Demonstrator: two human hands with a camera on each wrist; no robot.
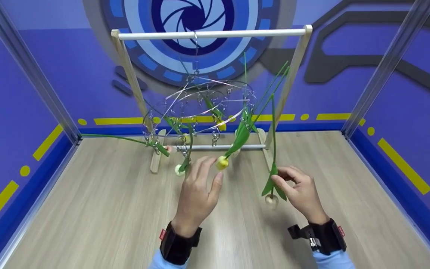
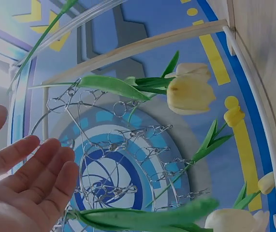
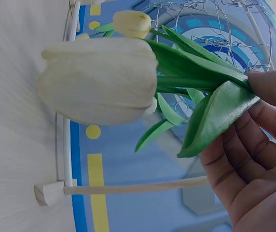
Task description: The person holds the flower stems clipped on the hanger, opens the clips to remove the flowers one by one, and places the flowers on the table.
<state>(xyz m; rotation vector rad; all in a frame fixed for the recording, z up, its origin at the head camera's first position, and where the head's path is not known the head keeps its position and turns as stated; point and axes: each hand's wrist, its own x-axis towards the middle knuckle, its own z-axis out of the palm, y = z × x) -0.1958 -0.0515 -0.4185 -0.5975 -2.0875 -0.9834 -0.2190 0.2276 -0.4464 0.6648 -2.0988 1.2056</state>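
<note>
My right hand (image 1: 301, 188) pinches an artificial tulip by its green leaves and stem, with the pale bloom (image 3: 99, 81) hanging head down and the stem pointing up. My left hand (image 1: 199, 190) is held in front of the rack, fingers spread and nothing in them. Close to its thumb hangs a yellow tulip (image 1: 222, 163); a white tulip (image 1: 179, 170) is just beyond its fingertips. Both hang from a round wire clip hanger (image 1: 207, 108), which carries several tulips upside down. In the left wrist view, the yellow tulip's bloom (image 2: 191, 92) shows above a row of metal clips (image 2: 152, 152).
The hanger hooks over the white top bar (image 1: 215, 34) of a wooden-sided rack (image 1: 289, 86) on the wood-grain table (image 1: 106, 216). A tulip stem (image 1: 114, 137) juts out left of the rack. Blue-purple printed panels (image 1: 405, 130) enclose the table at the back and sides.
</note>
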